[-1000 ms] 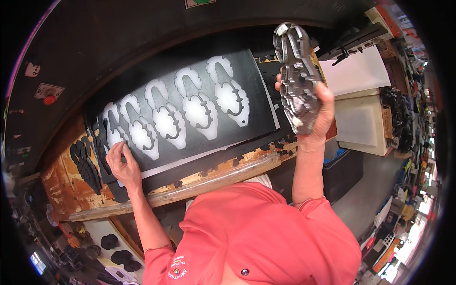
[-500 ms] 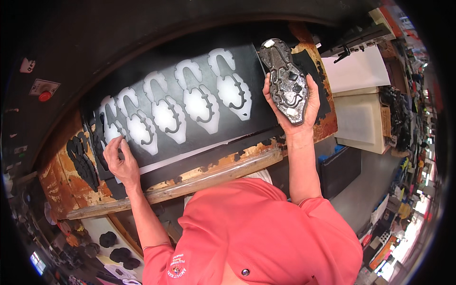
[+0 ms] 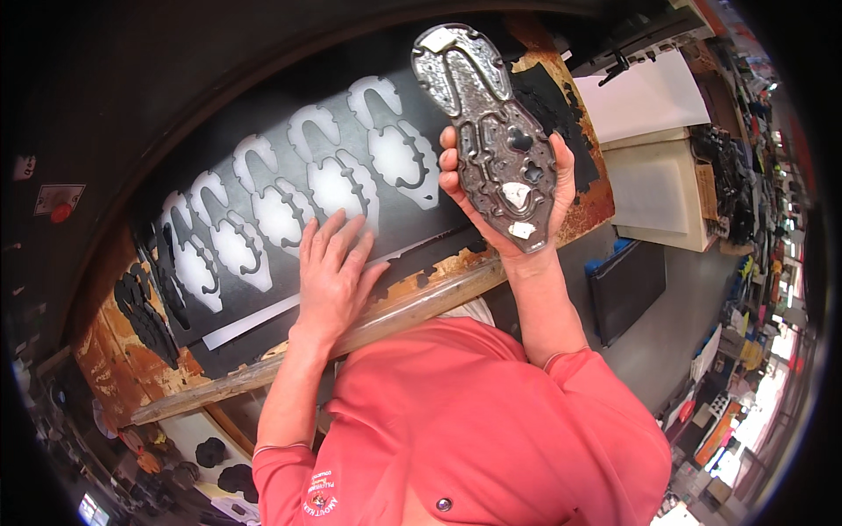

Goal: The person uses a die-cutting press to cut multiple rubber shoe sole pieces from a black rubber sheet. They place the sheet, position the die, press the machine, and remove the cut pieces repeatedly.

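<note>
My right hand [image 3: 562, 175] grips a sole-shaped metal cutting die [image 3: 493, 131] and holds it up over the right part of the table. Its cutting edges and several white patches face me. Fingers wrap its left side and the thumb its right. Below and to the left lies a black sheet [image 3: 235, 302] with a row of sole-shaped cut-outs [image 3: 399, 159] showing white underneath. My left hand [image 3: 335, 273] rests palm down at the sheet's near edge, fingers stretched out and slightly apart, fingertips over the lower part of one cut-out. It holds nothing.
Black cut pieces [image 3: 145, 311] are heaped at the table's left end. A wooden rail [image 3: 386, 320] runs along the near edge. Dark machine housing with a red button [image 3: 60, 212] arches over the left and far side. A pale stack [image 3: 653, 184] stands at right.
My left hand has moved right along the sheet's near edge and flattened its fingers. My right hand has raised the die closer to me and slightly left. The sheet appears shifted left in view.
</note>
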### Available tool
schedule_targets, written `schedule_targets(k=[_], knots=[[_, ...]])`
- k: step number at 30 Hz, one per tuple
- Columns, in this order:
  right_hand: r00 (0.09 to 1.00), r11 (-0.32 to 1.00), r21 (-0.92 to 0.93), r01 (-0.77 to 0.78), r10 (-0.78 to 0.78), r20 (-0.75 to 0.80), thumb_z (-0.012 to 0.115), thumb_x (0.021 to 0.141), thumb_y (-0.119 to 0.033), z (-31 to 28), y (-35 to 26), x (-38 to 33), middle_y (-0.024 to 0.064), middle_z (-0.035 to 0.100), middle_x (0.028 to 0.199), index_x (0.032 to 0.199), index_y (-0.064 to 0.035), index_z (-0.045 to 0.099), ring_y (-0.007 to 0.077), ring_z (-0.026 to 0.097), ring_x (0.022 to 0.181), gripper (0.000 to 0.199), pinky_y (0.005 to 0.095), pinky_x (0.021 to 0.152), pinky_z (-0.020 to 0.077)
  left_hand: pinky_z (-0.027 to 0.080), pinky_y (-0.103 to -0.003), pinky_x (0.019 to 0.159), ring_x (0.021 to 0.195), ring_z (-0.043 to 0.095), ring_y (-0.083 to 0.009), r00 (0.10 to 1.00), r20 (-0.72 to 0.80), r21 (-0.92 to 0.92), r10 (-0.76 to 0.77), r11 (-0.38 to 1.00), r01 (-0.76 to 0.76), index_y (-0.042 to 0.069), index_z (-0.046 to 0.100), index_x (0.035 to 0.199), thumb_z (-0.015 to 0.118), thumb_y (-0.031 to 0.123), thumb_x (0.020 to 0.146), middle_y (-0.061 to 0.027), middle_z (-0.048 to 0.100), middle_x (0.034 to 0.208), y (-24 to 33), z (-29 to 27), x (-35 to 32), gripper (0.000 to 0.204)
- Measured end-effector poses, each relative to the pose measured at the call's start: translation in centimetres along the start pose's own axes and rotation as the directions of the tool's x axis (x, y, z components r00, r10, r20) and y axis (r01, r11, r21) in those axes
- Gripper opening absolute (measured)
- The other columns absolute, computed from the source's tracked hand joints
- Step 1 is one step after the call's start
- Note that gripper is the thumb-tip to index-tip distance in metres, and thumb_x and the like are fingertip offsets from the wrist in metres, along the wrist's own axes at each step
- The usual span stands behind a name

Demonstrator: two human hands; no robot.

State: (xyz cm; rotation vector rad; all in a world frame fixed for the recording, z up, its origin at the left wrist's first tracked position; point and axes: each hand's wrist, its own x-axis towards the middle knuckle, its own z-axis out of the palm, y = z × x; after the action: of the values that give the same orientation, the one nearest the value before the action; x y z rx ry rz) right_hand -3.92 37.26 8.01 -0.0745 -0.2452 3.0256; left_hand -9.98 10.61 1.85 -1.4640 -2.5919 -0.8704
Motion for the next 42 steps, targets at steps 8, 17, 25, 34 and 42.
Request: schedule_targets(k=[8,17,25,34,42], knots=[[0.997,1.000,-0.023,0.009,-0.007,0.074,0.052,0.101,-0.057,1.5,0.7,0.0,0.0388,0.054,0.142,0.154,0.0115,0.040,0.0478,0.064,0.121,0.088,0.0556,0.105,0.0564,0.043,-0.051,0.103,0.122,0.057,-0.0375,0.999,-0.035,0.043,0.005,0.999,-0.004,0.005,0.059,0.108,0.091,0.020,0.075,-0.0127,0.061,0.127,0.5,-0.2,0.7,0.049],[0.998,0.999,-0.032,-0.019,0.020,0.054,0.049,0.104,-0.056,2.5,0.1,0.3,0.0375,0.057,0.140,0.153,0.0105,0.044,0.0462,0.066,0.122,0.083,0.0547,0.105,0.0574,0.045,-0.047,0.091,0.100,0.061,-0.0320,0.979,0.202,0.087,-0.021,0.996,0.004,0.005,0.063,0.099,0.087,0.018,0.075,-0.0113,0.062,0.100,2.1,-3.0,2.1,0.036],[0.997,0.990,-0.123,-0.070,0.074,0.031,0.049,0.101,-0.059,3.2,-0.9,0.2,0.0396,0.052,0.145,0.155,0.0131,0.036,0.0487,0.065,0.122,0.091,0.0563,0.106,0.0567,0.045,-0.043,0.078,0.083,0.062,-0.0294,0.938,0.326,-0.086,0.120,0.992,-0.097,0.006,0.060,0.089,0.081,0.025,0.088,-0.0110,0.058,0.090,7.8,-5.7,1.1,0.028],[0.983,0.690,-0.702,-0.178,0.087,-0.163,0.050,0.106,-0.041,6.8,-3.3,-0.6,0.0360,0.061,0.138,0.151,0.0140,0.043,0.0439,0.070,0.118,0.071,0.0515,0.102,0.0608,0.050,-0.051,0.074,0.080,0.067,-0.0372,0.814,0.506,-0.588,0.287,0.805,0.082,0.003,0.064,0.088,0.059,0.035,0.107,-0.0159,0.063,0.086,12.8,-2.4,0.1,0.037],[0.973,0.150,-0.962,-0.230,0.054,-0.224,0.074,0.095,-0.023,5.9,2.8,2.5,0.0016,0.070,0.098,0.145,0.0056,0.061,0.0056,0.062,0.088,0.059,0.0208,0.076,0.0489,0.054,-0.049,0.069,0.081,0.072,-0.0393,0.861,0.480,-0.413,0.168,0.909,0.053,0.000,0.066,0.083,0.061,0.045,0.103,-0.0226,0.069,0.087,14.2,5.5,-0.5,0.049]])
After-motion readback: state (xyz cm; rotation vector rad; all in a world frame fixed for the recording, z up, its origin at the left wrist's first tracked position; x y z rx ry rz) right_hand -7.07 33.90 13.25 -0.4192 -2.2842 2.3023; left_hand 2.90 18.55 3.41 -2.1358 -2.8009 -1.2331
